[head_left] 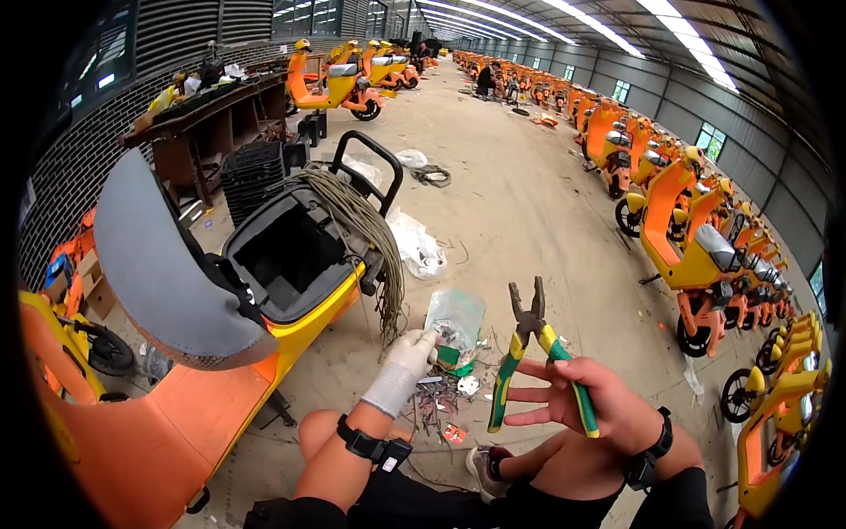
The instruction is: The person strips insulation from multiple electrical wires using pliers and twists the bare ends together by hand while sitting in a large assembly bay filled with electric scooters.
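Note:
My right hand (564, 397), bare, holds combination pliers (529, 322) upright with the jaws slightly apart. One green-and-yellow handle rests against the palm by the thumb; the other crosses in front of the outstretched fingers. In a pale knitted glove, my left hand (411, 360) has its fingers curled together, and whatever they may hold is hidden. It is beside the lower end of a bundle of grey-green cables (357, 212), which drapes over the rear of a yellow-and-orange scooter (176, 414). The scooter's grey seat (176, 264) is tipped up, exposing a dark storage well (291, 256).
Below my hands, a clear plastic bag (458, 313) lies among wire scraps and litter (436, 401). White plastic sheeting (414, 245) and a coil of cable (432, 175) lie farther off. A cluttered workbench (207, 123) stands left; rows of scooters (674, 225) line the right.

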Tool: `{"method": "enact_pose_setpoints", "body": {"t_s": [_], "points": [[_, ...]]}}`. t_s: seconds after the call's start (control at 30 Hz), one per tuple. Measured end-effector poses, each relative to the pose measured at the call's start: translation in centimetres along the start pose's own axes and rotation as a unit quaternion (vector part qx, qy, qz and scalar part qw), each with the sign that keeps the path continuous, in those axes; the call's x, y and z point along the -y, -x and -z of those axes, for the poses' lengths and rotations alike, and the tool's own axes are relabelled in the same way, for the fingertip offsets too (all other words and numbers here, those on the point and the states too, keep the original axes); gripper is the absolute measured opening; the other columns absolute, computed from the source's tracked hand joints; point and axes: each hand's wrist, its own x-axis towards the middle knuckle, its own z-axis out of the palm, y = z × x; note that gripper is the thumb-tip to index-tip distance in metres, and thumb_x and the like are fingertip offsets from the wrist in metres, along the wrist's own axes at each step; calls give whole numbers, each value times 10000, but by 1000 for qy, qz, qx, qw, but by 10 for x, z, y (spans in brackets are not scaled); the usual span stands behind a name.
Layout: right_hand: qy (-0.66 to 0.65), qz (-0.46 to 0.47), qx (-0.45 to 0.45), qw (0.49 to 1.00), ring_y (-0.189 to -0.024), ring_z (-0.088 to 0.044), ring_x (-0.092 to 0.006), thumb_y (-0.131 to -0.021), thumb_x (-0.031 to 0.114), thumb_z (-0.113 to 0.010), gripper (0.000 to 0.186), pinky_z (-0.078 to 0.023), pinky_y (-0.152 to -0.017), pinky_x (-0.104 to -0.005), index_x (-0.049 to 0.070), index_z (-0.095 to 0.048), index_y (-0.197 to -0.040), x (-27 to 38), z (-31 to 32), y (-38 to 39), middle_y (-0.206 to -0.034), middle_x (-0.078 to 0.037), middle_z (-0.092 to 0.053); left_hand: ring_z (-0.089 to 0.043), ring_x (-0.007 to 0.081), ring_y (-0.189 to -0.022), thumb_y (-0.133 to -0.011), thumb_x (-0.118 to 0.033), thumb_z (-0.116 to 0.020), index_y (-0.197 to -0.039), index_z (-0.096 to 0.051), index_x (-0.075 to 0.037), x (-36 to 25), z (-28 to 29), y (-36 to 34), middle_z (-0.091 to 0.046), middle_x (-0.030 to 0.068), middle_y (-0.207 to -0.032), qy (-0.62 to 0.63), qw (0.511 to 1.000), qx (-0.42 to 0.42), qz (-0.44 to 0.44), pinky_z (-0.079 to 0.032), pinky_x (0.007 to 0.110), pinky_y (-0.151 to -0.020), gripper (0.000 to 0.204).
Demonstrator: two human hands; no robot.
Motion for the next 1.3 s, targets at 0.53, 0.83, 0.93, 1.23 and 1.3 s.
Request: {"method": "enact_pose_setpoints", "body": {"t_s": [0.53,0.83,0.93,1.23,1.3], "points": [[-241,-7,121,963,-1243,-482,-539,-918,230,-554,272,-431,-1051,-616,55,-526,-712,-40,65,-111,-1341,-226,-481,-421,75,-509,-1042,-240,-437,-1115,-602,-52,-79,4,58,-521,-17,-696,-55,981,-137,-127,-336,241,-457,260],[-150,-70,89,982,-1113,-560,-379,-877,214,-583,168,-472,-983,-640,69,-541,-949,-93,4,-133,-1055,-97,-582,-491,89,-540,-1028,-202,-458,-1178,-566,-17,-118,-10,133,-576,-9,-766,14,946,-284,-153,-368,231,-477,261],[-113,-88,91,986,-1113,-517,-310,-870,248,-632,273,-531,-897,-553,92,-522,-1066,-103,-1,-125,-1040,-54,-510,-509,89,-566,-1037,-196,-448,-1209,-548,-23,-124,-15,142,-582,-7,-777,-12,948,-286,-141,-396,232,-500,263],[14,-3,-3,1000,-912,-589,-203,-862,156,-621,168,-553,-839,-425,79,-559,-998,-71,21,-88,-985,-29,-507,-505,73,-566,-1019,-183,-438,-1213,-554,-16,-148,-49,143,-576,-9,-780,-97,963,-222,-120,-419,232,-515,281],[0,29,7,1000,-921,-599,-207,-862,147,-622,152,-555,-833,-405,72,-562,-980,-69,29,-86,-961,-31,-510,-485,67,-560,-1016,-187,-439,-1217,-554,-15,-147,-52,139,-569,-9,-772,-109,968,-189,-127,-408,227,-513,288]]}}
